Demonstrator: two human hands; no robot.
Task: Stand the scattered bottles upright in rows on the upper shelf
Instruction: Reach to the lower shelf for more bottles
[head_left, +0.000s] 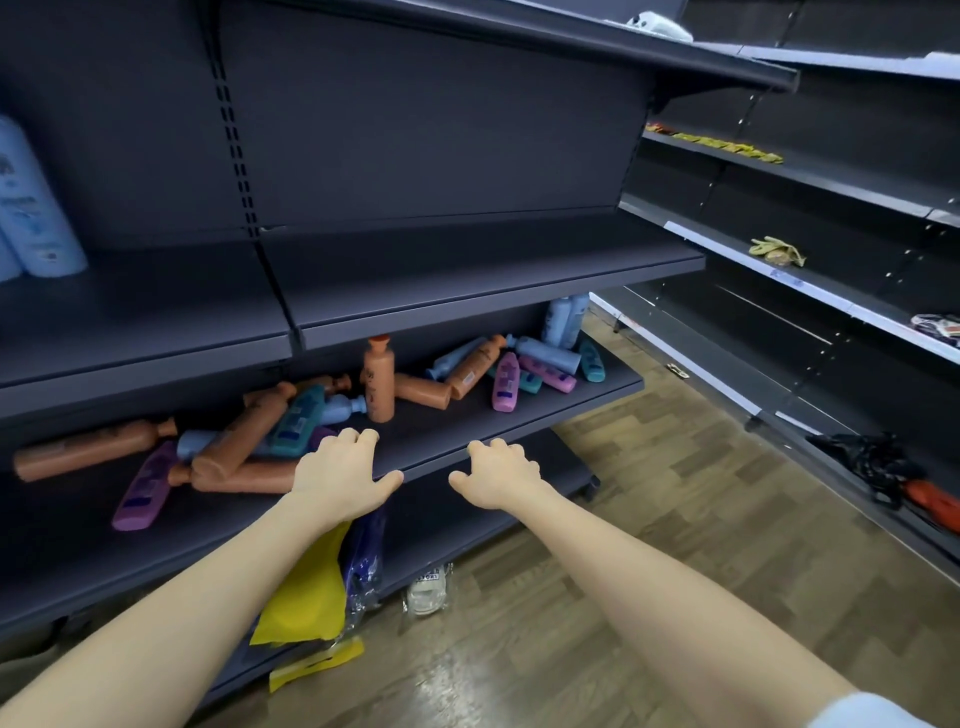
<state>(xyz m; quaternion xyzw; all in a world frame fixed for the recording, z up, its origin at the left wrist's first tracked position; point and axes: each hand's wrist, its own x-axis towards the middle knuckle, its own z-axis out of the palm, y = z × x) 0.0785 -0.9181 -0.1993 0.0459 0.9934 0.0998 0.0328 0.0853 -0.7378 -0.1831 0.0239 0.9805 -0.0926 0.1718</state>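
Your fingers (358, 440) on both hands are loosely curled and grasping nothing. Your left hand (337, 475) is over the lower shelf (545, 402), just beside the nearer heap of bottles. Your right hand (498, 475) is at that shelf's front lip, and I cannot tell whether either hand actually touches the metal.

The first risk is the left heap (244, 441). Its orange, teal and purple bottles lie crossed over one another, so if you pull one from underneath, the round ones on top will likely roll. The purple bottle (144, 488) lies close to the front edge, and a nudge could send it to the floor.

Next out is the upright orange bottle (379, 382), which stands with its cap close under the upper shelf (467, 270). If you lift it straight up, it will probably strike the lip, so draw it forward first. It could also tip into the right heap (519, 366).

The upper shelf is where things may topple. These bottles look tall and narrow, so one set down carelessly could knock over a whole row. Avoid the seam (275, 296) between the panels, where a base may rock. Work inward from the pale blue bottles (36, 208) standing at the far left.
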